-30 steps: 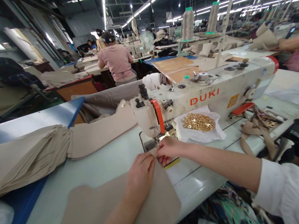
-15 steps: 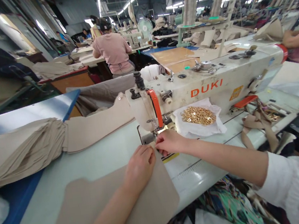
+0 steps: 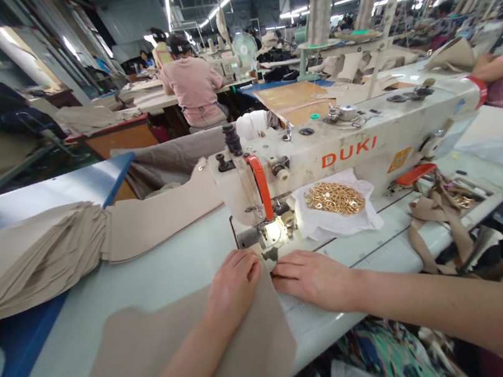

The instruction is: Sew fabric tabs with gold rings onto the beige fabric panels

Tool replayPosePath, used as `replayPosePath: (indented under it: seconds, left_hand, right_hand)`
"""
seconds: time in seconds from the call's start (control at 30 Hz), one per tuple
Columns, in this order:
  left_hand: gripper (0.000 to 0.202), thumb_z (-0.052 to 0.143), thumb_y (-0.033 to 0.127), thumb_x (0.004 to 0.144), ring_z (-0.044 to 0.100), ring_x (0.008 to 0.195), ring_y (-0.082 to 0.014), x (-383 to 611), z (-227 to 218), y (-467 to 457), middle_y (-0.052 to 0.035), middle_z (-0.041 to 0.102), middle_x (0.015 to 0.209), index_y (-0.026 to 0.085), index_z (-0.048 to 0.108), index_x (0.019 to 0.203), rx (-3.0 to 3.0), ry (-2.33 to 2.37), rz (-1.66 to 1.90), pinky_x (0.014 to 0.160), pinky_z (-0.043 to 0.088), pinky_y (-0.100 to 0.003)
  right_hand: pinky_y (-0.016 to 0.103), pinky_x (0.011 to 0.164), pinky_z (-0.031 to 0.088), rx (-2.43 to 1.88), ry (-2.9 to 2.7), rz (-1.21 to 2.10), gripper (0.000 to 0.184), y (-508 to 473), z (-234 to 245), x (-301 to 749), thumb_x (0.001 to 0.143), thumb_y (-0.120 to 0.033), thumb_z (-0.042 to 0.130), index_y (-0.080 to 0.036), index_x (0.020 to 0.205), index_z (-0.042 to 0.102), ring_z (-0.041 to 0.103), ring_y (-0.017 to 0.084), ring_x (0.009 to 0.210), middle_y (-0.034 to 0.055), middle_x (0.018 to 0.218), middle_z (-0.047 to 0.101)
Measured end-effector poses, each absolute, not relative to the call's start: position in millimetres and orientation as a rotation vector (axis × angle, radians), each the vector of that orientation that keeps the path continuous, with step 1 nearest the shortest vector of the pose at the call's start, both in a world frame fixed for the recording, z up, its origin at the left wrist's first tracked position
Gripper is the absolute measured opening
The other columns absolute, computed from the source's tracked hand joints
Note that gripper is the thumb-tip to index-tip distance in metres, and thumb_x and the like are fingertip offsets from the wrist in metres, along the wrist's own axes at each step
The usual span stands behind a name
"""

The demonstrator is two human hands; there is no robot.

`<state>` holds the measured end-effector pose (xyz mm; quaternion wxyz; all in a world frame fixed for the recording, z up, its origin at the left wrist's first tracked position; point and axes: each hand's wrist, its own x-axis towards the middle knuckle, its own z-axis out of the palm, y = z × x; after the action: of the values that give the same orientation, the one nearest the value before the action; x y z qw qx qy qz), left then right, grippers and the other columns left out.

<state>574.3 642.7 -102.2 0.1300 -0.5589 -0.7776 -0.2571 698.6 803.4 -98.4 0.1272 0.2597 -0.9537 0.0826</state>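
Note:
A beige fabric panel [image 3: 169,333] lies across the front of the sewing machine bed. My left hand [image 3: 237,279] is closed on its upper edge, fingers curled and pressed together just in front of the needle area. My right hand [image 3: 314,277] lies palm down on the bed, fingers stretched out, their tips at the panel's right edge; its thumb is hidden. Behind both hands stands the white sewing machine [image 3: 349,148] with an orange lever guard [image 3: 261,187]. Its needle area [image 3: 274,232] is lit and uncovered by my hands.
Small gold metal fittings [image 3: 334,199] are heaped on a white cloth [image 3: 372,218] beside the machine. A stack of beige panels [image 3: 30,259] lies at left, and beige straps [image 3: 445,216] at right. Thread cones [image 3: 320,14] stand behind. A person in pink [image 3: 193,87] sits further back.
My right hand has moved back from the needle area towards me, and its pinched fingers have straightened. My left hand stays on the panel, almost unmoved.

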Motion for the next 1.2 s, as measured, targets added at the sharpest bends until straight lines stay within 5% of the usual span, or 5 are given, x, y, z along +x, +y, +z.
replayPosePath:
  seconds: [0.13, 1.2]
  left_hand:
    - [0.019, 0.042, 0.014, 0.088, 0.058, 0.074, -0.017, 573, -103, 642, -0.0037, 0.064, 0.076, 0.019, 0.055, 0.074, -1.636, -2.223, -0.712, 0.07, 0.051, -0.031]
    - [0.022, 0.038, 0.013, 0.092, 0.056, 0.076, -0.0174, 578, -104, 640, -0.0044, 0.062, 0.077, 0.016, 0.056, 0.08, -1.669, -2.127, -0.524, 0.07, 0.051, -0.031]
  right_hand:
    - [0.032, 0.088, 0.044, 0.627, -2.688, 0.315, 0.018, 796, -107, 684, 0.092, -0.023, 0.046, -0.015, 0.088, 0.061, 0.054, 0.019, 0.094, 0.0067, 0.092, 0.063]
    - [0.03, 0.093, 0.043, 0.727, -2.689, 0.323, 0.019, 793, -114, 677, 0.093, -0.018, 0.044, -0.014, 0.091, 0.063, 0.054, 0.018, 0.099, 0.0067, 0.101, 0.065]
